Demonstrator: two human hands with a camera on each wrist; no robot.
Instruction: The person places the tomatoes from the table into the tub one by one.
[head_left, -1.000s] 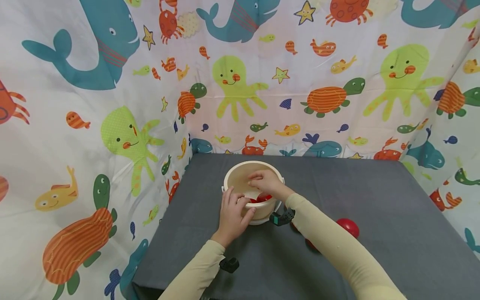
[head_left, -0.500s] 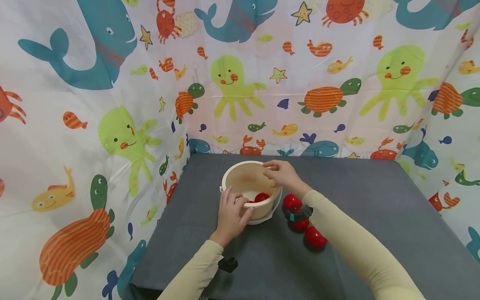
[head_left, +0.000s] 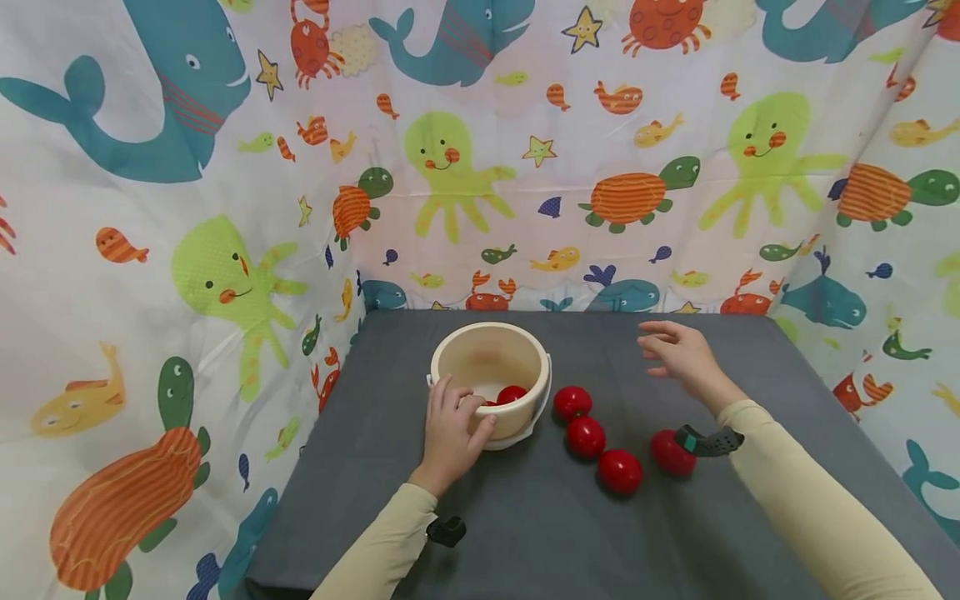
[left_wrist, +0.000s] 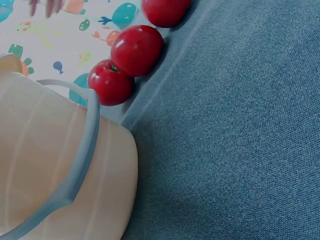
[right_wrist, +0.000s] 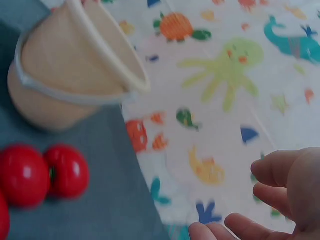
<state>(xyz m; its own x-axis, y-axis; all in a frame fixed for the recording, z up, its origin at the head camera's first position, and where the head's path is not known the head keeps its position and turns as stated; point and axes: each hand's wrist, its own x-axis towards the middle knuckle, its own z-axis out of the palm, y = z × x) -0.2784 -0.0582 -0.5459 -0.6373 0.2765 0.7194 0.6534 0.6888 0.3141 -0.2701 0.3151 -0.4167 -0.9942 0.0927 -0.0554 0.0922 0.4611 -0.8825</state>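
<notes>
A cream bucket (head_left: 525,421) stands upright at the left of the table, with red tomatoes (head_left: 512,394) visible inside it. My left hand (head_left: 453,433) grips its near rim, fingers bent over the edge. In the left wrist view the bucket's wall and handle (left_wrist: 82,160) fill the left side, and that hand is out of sight. My right hand (head_left: 686,358) is in the air right of the bucket, holding nothing, its fingers loosely bent and apart. Beneath and left of it lie a row of tomatoes (head_left: 585,437) and a separate tomato (head_left: 672,454), partly covered by the wrist strap.
A dark grey cloth (head_left: 540,533) covers the table. Curtains (head_left: 570,208) printed with sea animals hang at the back and both sides. Black camera straps (head_left: 708,442) sit on both wrists.
My right hand has come out of the bucket and moved right, uncovering the tomatoes on the table. The left hand keeps its place at the rim. The head view has turned slightly right.
</notes>
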